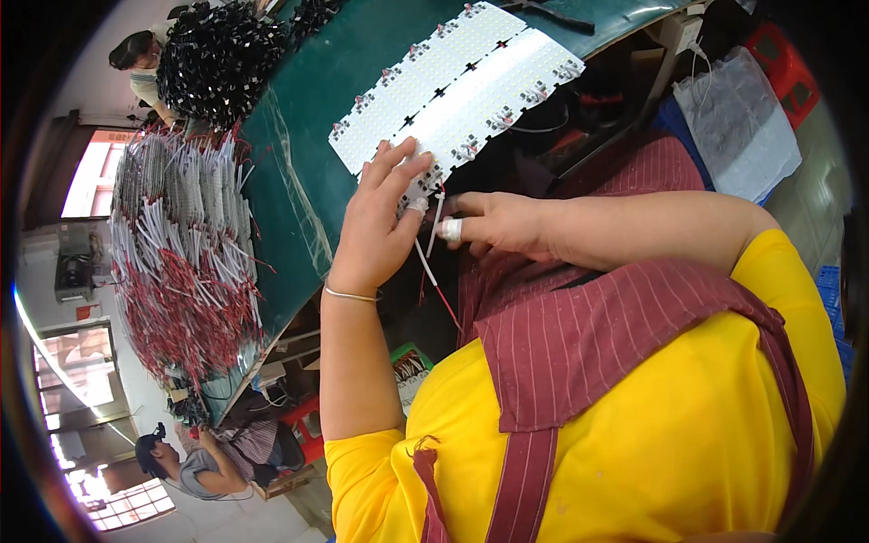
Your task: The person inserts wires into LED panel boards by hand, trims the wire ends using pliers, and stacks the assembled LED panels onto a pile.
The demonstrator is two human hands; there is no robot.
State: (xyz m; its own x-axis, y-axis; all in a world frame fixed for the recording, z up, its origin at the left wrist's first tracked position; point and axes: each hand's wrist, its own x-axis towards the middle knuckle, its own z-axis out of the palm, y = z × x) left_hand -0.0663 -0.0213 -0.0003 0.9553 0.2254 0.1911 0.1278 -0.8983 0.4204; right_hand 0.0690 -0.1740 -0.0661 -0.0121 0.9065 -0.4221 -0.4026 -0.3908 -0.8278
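Observation:
A white LED panel (493, 77), made of joined boards, lies slanting over the edge of the green table. My left hand (378, 213) rests on its near corner, fingers apart on the top face. White tape wraps its thumb, which sits beside the small parts at the panel's edge. Just right of that corner, the curled fingers of my right hand (493, 226) close at a white cable (439, 217); one finger has white tape. Their grip is partly hidden. A second white cable (427, 264) with a red wire end hangs below the corner.
Bundled white cables with red ends (186, 262) cover the left side of the green table (303, 86). Beyond is a heap of black parts (217, 59). Black-handled pliers (566, 18) lie past the panel. A red stool (783, 77) stands far right; two people are at left.

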